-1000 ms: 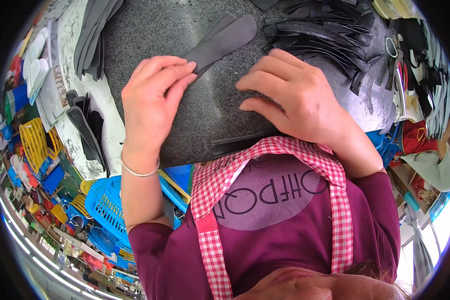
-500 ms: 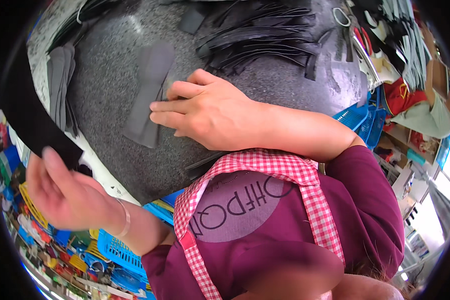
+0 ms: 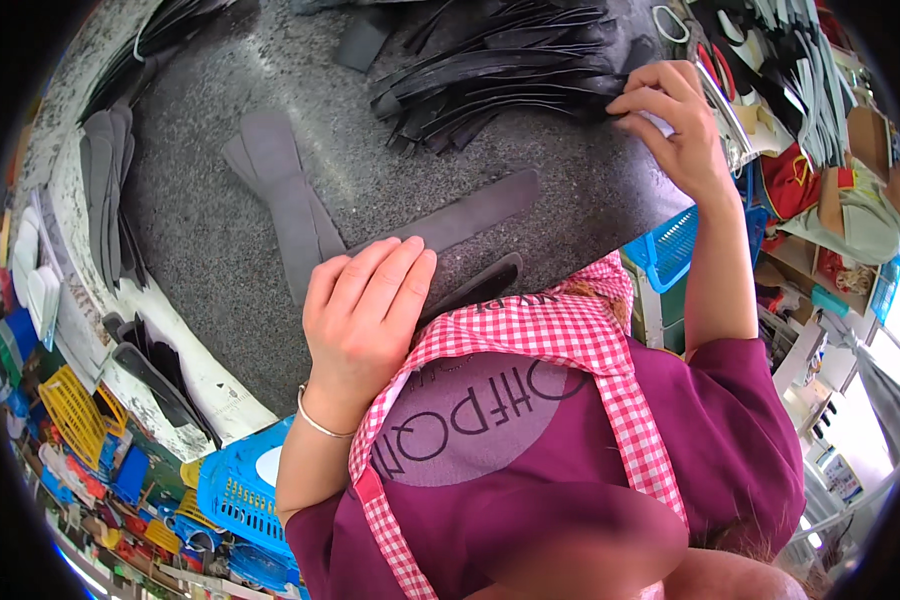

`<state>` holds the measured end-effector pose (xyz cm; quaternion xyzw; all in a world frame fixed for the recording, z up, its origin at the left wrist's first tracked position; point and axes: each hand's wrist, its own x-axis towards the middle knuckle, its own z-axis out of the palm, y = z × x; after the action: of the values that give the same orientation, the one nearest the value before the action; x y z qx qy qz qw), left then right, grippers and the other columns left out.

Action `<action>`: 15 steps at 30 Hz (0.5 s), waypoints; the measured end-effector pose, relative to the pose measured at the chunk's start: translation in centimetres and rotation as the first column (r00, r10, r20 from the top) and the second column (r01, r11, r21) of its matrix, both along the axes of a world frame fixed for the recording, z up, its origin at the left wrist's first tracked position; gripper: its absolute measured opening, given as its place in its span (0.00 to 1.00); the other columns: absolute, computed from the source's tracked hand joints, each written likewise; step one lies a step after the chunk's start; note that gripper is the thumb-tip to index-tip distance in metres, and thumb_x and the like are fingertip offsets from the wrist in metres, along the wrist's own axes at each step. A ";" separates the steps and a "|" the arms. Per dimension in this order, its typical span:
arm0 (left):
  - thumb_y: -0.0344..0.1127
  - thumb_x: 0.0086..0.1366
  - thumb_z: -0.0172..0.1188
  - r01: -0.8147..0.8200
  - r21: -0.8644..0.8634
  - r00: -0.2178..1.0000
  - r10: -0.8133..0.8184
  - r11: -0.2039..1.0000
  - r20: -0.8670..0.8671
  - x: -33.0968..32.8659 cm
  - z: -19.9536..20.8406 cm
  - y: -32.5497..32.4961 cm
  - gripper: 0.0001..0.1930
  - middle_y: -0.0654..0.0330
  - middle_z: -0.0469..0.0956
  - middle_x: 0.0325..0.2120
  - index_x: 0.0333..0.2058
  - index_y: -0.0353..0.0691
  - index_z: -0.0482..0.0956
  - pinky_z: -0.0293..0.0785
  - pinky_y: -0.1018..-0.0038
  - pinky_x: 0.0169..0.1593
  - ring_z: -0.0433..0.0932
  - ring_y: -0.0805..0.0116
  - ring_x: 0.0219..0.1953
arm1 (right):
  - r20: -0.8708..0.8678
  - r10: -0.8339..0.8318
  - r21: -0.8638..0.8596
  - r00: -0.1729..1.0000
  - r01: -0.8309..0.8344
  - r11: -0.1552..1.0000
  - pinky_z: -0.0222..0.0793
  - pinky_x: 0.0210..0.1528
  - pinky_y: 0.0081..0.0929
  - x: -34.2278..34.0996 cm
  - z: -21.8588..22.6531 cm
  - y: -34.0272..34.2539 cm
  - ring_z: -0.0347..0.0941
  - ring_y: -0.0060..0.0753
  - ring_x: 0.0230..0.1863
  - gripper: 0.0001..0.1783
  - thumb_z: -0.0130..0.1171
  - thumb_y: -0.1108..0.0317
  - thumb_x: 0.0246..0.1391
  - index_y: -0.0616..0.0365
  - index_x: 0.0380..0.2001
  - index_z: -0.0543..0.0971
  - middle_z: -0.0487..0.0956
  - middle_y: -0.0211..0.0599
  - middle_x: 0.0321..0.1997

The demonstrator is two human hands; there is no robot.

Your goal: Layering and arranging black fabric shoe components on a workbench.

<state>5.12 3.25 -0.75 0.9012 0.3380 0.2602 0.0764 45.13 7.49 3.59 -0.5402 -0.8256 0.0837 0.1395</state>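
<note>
- Seen from head cam: dark speckled bench (image 3: 220,230), landmark for all below.
- Left hand (image 3: 362,318) flat at near edge of bench, palm down, fingers (image 3: 398,270) together and nearly straight, pressing near end of long grey strip (image 3: 450,218); nothing gripped.
- Grey strip lying flat on bench, slanting from under left fingertips up toward right rim of bench.
- Second dark strip (image 3: 475,287) just beside it, at near edge of bench, partly hidden by pink-checked apron bib (image 3: 530,335).
- Right hand (image 3: 670,125) at far right of bench, fingers bent and pinched narrow on tips of black fanned pile of strips (image 3: 500,75); exact piece held: can't tell.
- Fanned pile spread over far right part of bench, ends pointing to right hand.
- Two grey strips crossed in an X (image 3: 280,195) at bench centre, left of long strip, apart from both hands.
- Stack of grey insole-shaped pcs (image 3: 105,190) at left rim of bench.
- Thin bracelet (image 3: 320,425) on left wrist, below bench edge.
- Blue plastic basket (image 3: 235,490) below bench near side; another blue basket (image 3: 670,245) under bench right edge.
- Yellow crate (image 3: 70,415) lower left, well apart from bench.
- Scissors w/ red handles (image 3: 715,60) at far right corner of bench, just beyond right hand.
</note>
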 end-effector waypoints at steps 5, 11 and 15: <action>0.28 0.64 0.71 -0.045 -0.066 0.993 0.052 0.997 0.102 -0.4 1.5 -0.1 0.12 0.64 0.90 0.44 0.46 0.45 0.92 0.77 0.73 0.39 0.85 0.69 0.37 | -0.057 0.219 0.361 0.974 -0.185 0.914 0.81 0.55 0.43 -5.6 2.3 0.1 0.85 0.47 0.57 0.12 0.73 0.73 0.49 0.55 0.40 0.90 0.90 0.35 0.45; 0.46 0.86 0.54 0.676 -0.726 0.600 0.669 -0.131 0.438 0.5 4.4 0.4 0.20 0.58 0.89 0.37 0.48 0.35 0.86 0.72 0.82 0.30 0.77 0.81 0.26 | -0.041 0.513 0.618 0.857 -0.382 0.687 0.83 0.47 0.36 -13.5 1.1 0.1 0.86 0.40 0.54 0.13 0.71 0.63 0.51 0.51 0.40 0.90 0.90 0.30 0.46; 0.46 0.85 0.55 0.628 -0.777 0.600 0.662 -0.042 0.449 0.7 4.3 0.3 0.19 0.62 0.85 0.28 0.42 0.35 0.82 0.62 0.84 0.26 0.71 0.84 0.21 | -0.077 0.537 0.641 0.840 -0.371 0.672 0.84 0.45 0.37 -15.1 0.7 0.9 0.87 0.39 0.50 0.13 0.71 0.63 0.49 0.52 0.39 0.90 0.89 0.31 0.44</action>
<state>5.84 3.54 3.55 0.2994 0.3468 0.2977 0.8376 30.04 8.37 4.33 -0.2263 -0.8911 -0.0810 0.3848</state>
